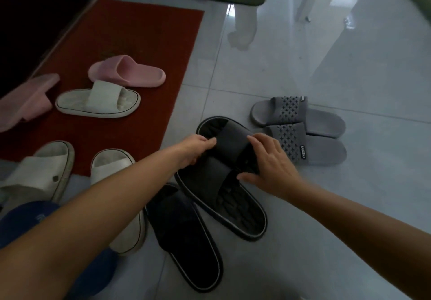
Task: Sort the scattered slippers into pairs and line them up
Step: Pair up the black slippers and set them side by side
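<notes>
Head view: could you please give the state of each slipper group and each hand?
black slippers: side by side on tile floor, under both hands
left hand: grips their straps
right hand: spread on the straps
grey slippers: paired, touching
pink slippers: apart on red mat
white slippers: scattered
navy slipper: alone, sole down

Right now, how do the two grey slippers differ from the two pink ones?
The grey slippers lie side by side, touching, on the tile floor; the pink slippers lie apart at different angles on the red mat. The grey straps carry a diamond pattern; the pink straps are plain. Both are open-toed slides.
</notes>
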`<state>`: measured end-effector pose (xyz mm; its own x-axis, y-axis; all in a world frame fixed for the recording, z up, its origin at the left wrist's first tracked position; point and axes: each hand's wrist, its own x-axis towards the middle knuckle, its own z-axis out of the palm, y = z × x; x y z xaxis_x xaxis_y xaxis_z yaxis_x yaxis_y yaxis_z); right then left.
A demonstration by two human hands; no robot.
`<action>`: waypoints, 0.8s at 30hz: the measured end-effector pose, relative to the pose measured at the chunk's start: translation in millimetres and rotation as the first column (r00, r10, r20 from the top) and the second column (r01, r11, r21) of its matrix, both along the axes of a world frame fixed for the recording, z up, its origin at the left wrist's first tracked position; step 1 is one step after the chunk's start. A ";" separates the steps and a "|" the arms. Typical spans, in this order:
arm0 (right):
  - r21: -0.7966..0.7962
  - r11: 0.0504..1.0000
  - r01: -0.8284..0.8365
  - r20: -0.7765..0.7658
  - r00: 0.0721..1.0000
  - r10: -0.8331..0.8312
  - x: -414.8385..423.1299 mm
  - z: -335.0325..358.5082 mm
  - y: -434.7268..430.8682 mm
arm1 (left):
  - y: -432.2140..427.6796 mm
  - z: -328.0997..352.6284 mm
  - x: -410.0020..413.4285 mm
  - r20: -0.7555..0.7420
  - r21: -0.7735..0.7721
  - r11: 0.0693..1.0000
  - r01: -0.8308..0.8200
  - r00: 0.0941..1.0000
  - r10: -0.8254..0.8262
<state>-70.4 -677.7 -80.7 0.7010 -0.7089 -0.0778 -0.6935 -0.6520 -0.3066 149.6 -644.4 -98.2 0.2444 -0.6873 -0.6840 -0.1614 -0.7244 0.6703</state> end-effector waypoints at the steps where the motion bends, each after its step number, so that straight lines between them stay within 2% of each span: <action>1: -0.026 0.999 0.046 0.042 0.998 -0.045 5.7 -1.2 0.6 | -3.1 2.5 6.1 -0.022 -0.022 0.998 -0.050 0.999 0.050; 3: 0.064 0.990 0.127 0.074 0.989 -0.132 20.5 -4.0 1.3 | -6.1 5.0 16.5 -0.084 -0.059 0.989 -0.132 0.988 0.127; 4: 0.211 0.963 0.169 0.068 0.980 -0.187 29.8 -3.7 0.9 | -6.3 4.8 21.1 -0.110 -0.071 0.983 -0.168 0.981 0.160; 5: 0.418 0.884 0.208 0.059 0.965 -0.255 40.0 -3.0 0.1 | -5.5 4.0 25.7 -0.128 -0.077 0.977 -0.200 0.974 0.189; 7: 0.792 0.569 0.221 0.082 0.885 -0.458 60.2 -3.3 -0.1 | -2.2 0.7 33.5 -0.128 -0.072 0.967 -0.244 0.964 0.233; 8: 0.886 0.421 0.194 0.089 0.820 -0.565 69.8 -4.5 0.0 | 0.3 -1.9 37.5 -0.109 -0.072 0.961 -0.267 0.960 0.258; 10: 0.966 0.220 0.134 0.067 0.692 -0.719 89.2 -7.1 1.9 | 6.5 -8.6 46.4 -0.061 -0.108 0.937 -0.332 0.943 0.327; 12: 0.989 0.109 0.103 0.026 0.598 -0.801 109.6 -8.4 3.3 | 13.6 -13.9 54.9 -0.061 -0.173 0.896 -0.409 0.912 0.405; 17: 0.983 0.058 0.172 -0.037 0.505 -0.863 158.5 -10.7 -1.9 | 27.1 -20.7 71.0 -0.113 -0.252 0.791 -0.557 0.829 0.548; 19: 0.982 0.065 0.179 -0.028 0.473 -0.881 174.2 -11.6 -5.6 | 28.9 -21.6 76.0 -0.113 -0.297 0.754 -0.586 0.806 0.582; 22: 0.960 0.180 0.216 0.055 0.482 -0.875 194.6 -13.4 -19.4 | 26.1 -21.2 85.2 -0.077 -0.400 0.721 -0.566 0.804 0.589; 24: 0.936 0.253 0.245 0.100 0.504 -0.858 204.8 -14.1 -32.3 | 19.6 -20.5 91.8 -0.001 -0.434 0.756 -0.489 0.840 0.543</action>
